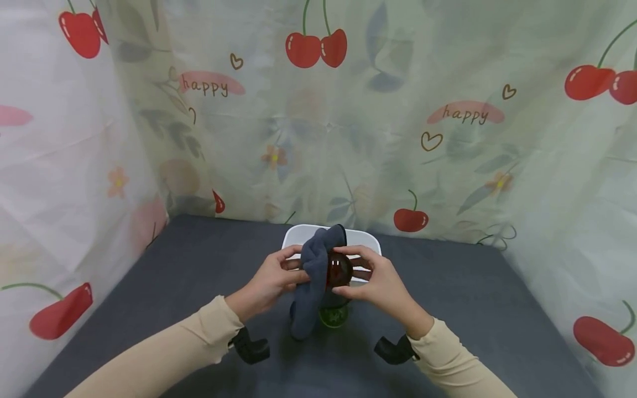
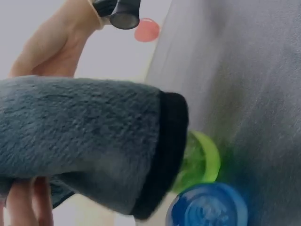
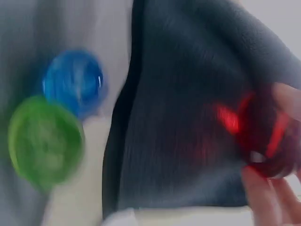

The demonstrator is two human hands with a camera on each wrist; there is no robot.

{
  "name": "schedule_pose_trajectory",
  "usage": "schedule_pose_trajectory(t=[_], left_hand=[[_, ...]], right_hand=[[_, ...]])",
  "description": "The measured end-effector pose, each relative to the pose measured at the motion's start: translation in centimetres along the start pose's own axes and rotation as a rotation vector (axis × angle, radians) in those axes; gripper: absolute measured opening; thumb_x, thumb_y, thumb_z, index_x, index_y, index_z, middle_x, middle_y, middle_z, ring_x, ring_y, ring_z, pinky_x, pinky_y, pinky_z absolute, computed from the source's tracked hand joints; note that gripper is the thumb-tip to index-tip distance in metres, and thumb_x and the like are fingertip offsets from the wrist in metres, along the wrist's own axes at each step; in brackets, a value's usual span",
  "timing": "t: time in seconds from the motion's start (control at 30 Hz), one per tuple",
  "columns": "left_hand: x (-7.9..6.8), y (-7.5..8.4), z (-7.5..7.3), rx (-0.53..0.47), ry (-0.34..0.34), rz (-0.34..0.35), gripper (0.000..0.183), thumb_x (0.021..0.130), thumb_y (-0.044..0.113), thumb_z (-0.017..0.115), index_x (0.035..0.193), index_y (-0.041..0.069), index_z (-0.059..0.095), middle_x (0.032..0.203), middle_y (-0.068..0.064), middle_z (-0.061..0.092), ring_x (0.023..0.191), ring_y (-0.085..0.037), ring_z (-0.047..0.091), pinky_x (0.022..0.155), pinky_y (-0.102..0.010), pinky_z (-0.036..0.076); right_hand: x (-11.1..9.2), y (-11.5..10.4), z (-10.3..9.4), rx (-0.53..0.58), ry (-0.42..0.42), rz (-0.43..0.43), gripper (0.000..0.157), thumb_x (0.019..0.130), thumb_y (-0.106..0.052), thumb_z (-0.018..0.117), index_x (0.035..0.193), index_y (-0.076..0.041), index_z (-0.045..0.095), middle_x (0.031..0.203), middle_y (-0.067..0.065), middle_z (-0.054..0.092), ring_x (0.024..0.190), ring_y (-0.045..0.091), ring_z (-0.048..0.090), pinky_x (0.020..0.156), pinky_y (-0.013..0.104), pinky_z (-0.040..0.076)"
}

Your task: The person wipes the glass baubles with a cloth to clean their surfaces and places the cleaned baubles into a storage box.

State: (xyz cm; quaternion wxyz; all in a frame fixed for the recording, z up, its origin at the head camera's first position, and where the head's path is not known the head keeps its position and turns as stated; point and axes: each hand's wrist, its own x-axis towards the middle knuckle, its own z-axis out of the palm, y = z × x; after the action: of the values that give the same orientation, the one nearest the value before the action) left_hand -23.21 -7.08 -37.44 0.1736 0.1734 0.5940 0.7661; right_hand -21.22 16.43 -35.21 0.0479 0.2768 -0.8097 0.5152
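My left hand pinches a grey-blue cloth with a black edge, which hangs down in folds. With thumb and fingers curled round it, my right hand grips a dark red see-through cup. The cup touches the cloth's right side; the cloth hides part of it. The right wrist view is blurred, but the red cup shows against the cloth. Below the hands stands a green see-through cup. Beside it, a blue cup appears in both wrist views.
A white tray sits behind the hands, partly hidden by them and the cloth. The dark grey table is enclosed by a cherry-printed curtain at the back and sides. Black camera mounts project from both wrists.
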Motion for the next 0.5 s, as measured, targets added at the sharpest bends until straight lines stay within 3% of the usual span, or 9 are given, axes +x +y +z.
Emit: schedule_pose_trajectory(t=[0.1,0.23,0.3,0.37,0.5], left_hand=[[-0.04,-0.10,0.03,0.009,-0.018,-0.002,0.050,0.086,0.001,0.069,0.132,0.006,0.050,0.110,-0.004,0.069,0.095,-0.015,0.068,0.077,-0.032,0.056],[-0.12,-0.14,-0.07,0.046,0.030,0.028,0.046,0.085,0.000,0.070,0.127,0.005,0.054,0.104,-0.004,0.070,0.090,-0.016,0.069,0.073,-0.032,0.057],[-0.15,-0.10,-0.16,0.052,0.055,0.032,0.041,0.085,-0.001,0.069,0.124,0.004,0.057,0.100,-0.002,0.071,0.088,-0.015,0.069,0.072,-0.031,0.057],[-0.16,-0.06,-0.28,0.046,0.066,0.025,0.039,0.085,-0.002,0.068,0.122,0.004,0.057,0.099,-0.001,0.072,0.086,-0.014,0.069,0.072,-0.030,0.057],[-0.11,0.09,-0.24,0.029,0.030,0.000,0.043,0.086,-0.001,0.068,0.126,0.004,0.054,0.105,-0.002,0.071,0.090,-0.013,0.069,0.075,-0.032,0.057]], right_hand=[[-0.04,0.18,0.42,0.098,0.010,0.034,0.065,0.071,-0.005,0.084,0.130,-0.016,0.057,0.129,0.007,0.056,0.113,0.021,0.062,0.094,0.032,0.052],[0.03,0.18,0.70,-0.164,0.052,-0.043,0.069,0.066,-0.018,0.090,0.127,-0.022,0.059,0.123,-0.003,0.063,0.108,0.014,0.063,0.091,0.031,0.053],[0.04,0.23,0.71,-0.242,0.069,-0.063,0.069,0.064,-0.021,0.091,0.126,-0.023,0.061,0.120,-0.005,0.065,0.102,0.010,0.065,0.088,0.029,0.054],[-0.01,0.33,0.66,-0.174,0.065,-0.031,0.066,0.064,-0.018,0.091,0.124,-0.021,0.063,0.118,-0.002,0.065,0.096,0.010,0.066,0.084,0.027,0.055],[0.00,0.53,0.74,0.208,0.035,0.078,0.064,0.071,-0.003,0.084,0.129,-0.009,0.057,0.126,0.013,0.056,0.102,0.018,0.067,0.087,0.028,0.055]])
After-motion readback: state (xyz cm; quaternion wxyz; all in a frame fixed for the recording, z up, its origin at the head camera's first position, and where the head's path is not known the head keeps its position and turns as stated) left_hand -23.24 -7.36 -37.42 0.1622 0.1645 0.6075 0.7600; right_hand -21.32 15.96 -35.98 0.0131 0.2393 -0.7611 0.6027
